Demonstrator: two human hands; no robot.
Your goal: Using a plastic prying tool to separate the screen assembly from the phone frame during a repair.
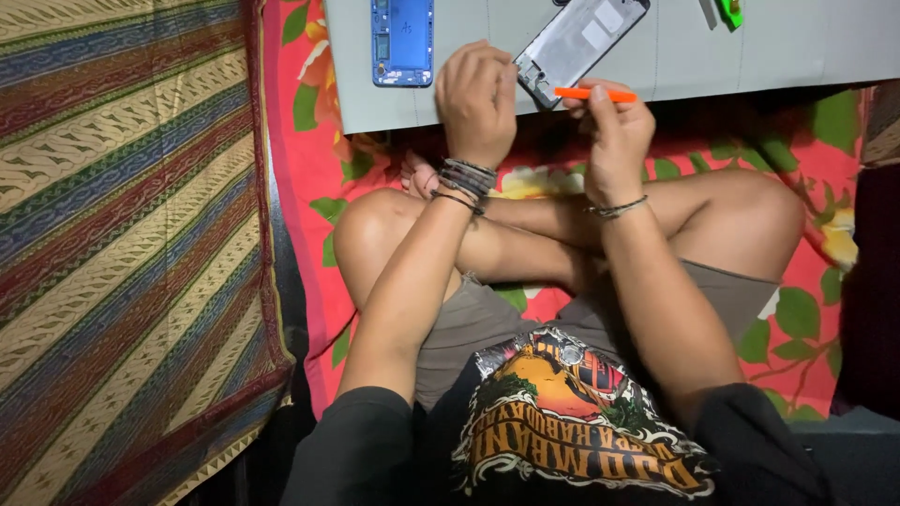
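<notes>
I sit cross-legged before a low grey board (787, 47). My left hand (476, 98) presses down on the near corner of an opened phone body (581, 39) that lies tilted on the board. My right hand (609, 126) pinches a thin orange pry tool (594, 94), whose tip meets the phone's lower edge. Both wrists wear bracelets.
A blue phone frame (402, 41) lies on the board to the left. A green-handled tool (730, 12) pokes in at the top right. A red floral cloth (300, 169) covers the floor under me, and a striped woven cloth (122, 244) lies on my left.
</notes>
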